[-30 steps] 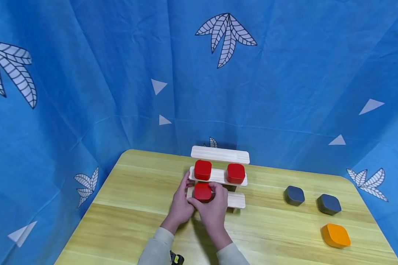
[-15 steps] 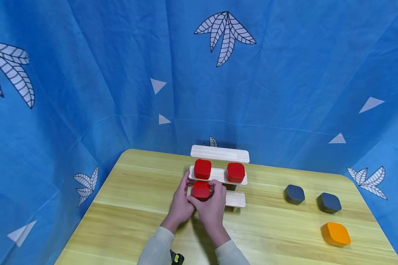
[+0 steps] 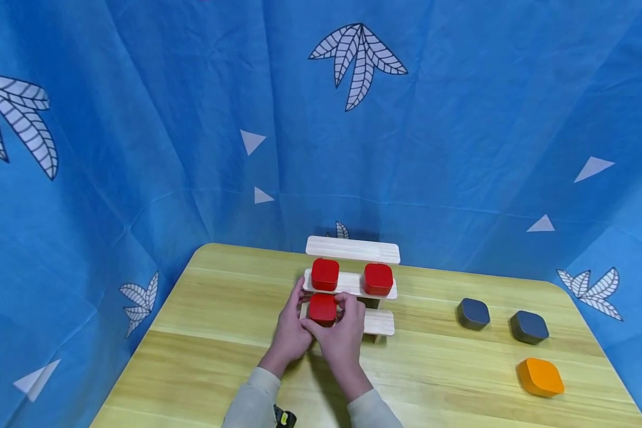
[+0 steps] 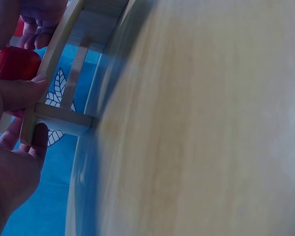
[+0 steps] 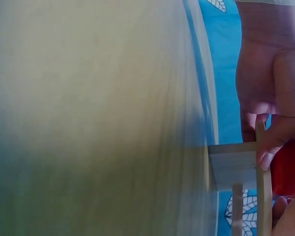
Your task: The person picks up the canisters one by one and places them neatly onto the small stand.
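Observation:
A three-step wooden stand [image 3: 378,323] stands at the back of the table. On its lowest step sits a rounded red block [image 3: 323,309], pinched between the thumb and fingers of my right hand [image 3: 344,336]. My left hand [image 3: 290,337] grips the left end of that step; in the left wrist view its fingertips [image 4: 40,139] bend around the board end. Two more red blocks sit on the middle step, one at the left [image 3: 325,273] and one at the right [image 3: 378,279]. The right wrist view shows the right thumb [image 5: 280,132] over the board edge, beside the red block [image 5: 287,169].
Two dark grey blocks [image 3: 473,314] [image 3: 529,327] and an orange block [image 3: 541,377] lie on the table [image 3: 433,368] to the right. A blue patterned cloth [image 3: 321,148] hangs behind and around it. A small black object [image 3: 285,418] shows by the left sleeve.
The red block on the lowest step has shifted slightly left and back, with my right hand holding it. My left hand stays at the stand's end. The head view has tilted a little.

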`<state>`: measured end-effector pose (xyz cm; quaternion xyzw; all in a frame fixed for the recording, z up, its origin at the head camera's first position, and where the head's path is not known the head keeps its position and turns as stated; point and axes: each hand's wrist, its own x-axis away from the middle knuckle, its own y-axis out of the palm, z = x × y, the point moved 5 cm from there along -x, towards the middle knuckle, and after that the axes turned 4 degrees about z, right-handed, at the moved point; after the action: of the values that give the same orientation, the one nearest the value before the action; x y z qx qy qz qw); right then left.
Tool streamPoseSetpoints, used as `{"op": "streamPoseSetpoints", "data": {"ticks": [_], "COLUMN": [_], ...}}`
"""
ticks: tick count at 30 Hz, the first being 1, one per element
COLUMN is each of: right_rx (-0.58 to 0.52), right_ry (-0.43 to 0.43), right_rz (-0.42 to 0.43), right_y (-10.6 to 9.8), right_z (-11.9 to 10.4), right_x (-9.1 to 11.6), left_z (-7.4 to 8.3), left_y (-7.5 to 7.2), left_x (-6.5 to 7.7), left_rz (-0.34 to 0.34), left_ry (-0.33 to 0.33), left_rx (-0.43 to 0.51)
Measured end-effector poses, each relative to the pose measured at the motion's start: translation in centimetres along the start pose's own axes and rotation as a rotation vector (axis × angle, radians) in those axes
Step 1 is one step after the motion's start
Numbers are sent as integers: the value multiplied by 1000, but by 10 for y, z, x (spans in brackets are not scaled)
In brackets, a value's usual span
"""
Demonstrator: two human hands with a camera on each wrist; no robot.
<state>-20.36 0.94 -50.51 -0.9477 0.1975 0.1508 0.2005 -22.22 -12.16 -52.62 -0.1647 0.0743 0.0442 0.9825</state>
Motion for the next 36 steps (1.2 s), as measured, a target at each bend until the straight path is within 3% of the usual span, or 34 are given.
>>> {"op": "streamPoseSetpoints", "data": {"ticks": [16, 29, 36], "right_rx": [-95, -123, -158], "right_ry": [-31, -51, -16], "right_rz": [-7, 0, 15], "right_y": [-16, -29, -36], "right_z": [5, 7, 12], "right_x": [4, 3, 4], "left_z": [-2, -3, -3], "left_y": [1, 2, 3], "left_x": [0, 0, 0], "left_rz": [-2, 4, 7], "left_ry": [35, -4, -13], "left_rx": [13, 17, 7]}}
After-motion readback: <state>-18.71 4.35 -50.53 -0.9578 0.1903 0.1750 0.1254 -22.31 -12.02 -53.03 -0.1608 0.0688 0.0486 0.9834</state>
